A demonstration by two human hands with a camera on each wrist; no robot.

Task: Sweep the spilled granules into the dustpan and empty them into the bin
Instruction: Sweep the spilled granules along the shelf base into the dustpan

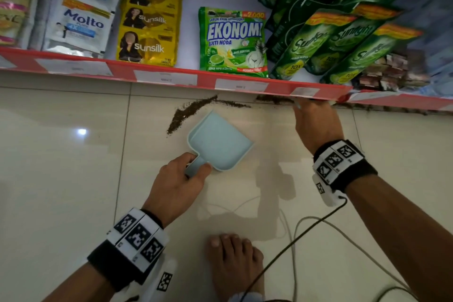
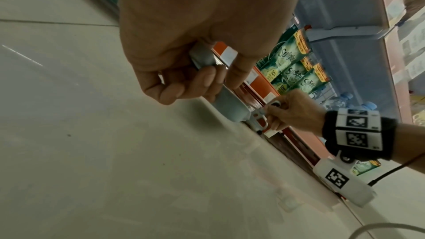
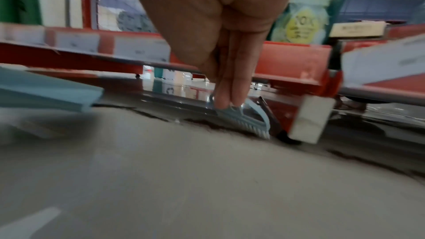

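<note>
Granules [image 1: 188, 111], dark brown, lie on the pale tiled floor [image 1: 61, 167] in a slanting streak just beyond the front lip of the dustpan [image 1: 219, 141]; a thinner line of them runs right along the foot of the red shelf edge [image 1: 171, 76]. Dustpan, pale blue: its mouth faces the streak, and its tray shows no granules inside. My left hand [image 1: 177, 182] grips its short handle, thumb on top and fingers curled underneath; the left wrist view shows those fingers [image 2: 195, 81] wrapped closed around the handle with no gap. My right hand [image 1: 317, 125] reaches to the shelf edge, to the right of the dustpan and well apart from it. In the right wrist view its fingers [image 3: 230, 86] point straight down, pressed close together, pinching the top of a small pale blue brush [image 3: 243, 117]. Brush bristles touch the floor at the shelf foot, among the dark line of granules there. Shelf stock above: yellow shampoo sachets [image 1: 149, 22], a green soap packet [image 1: 232, 41], and dark green dish-soap pouches [image 1: 343, 39]. My bare foot [image 1: 235, 267] stands on the tile below the dustpan, with cables [image 1: 306, 233] trailing beside it.
</note>
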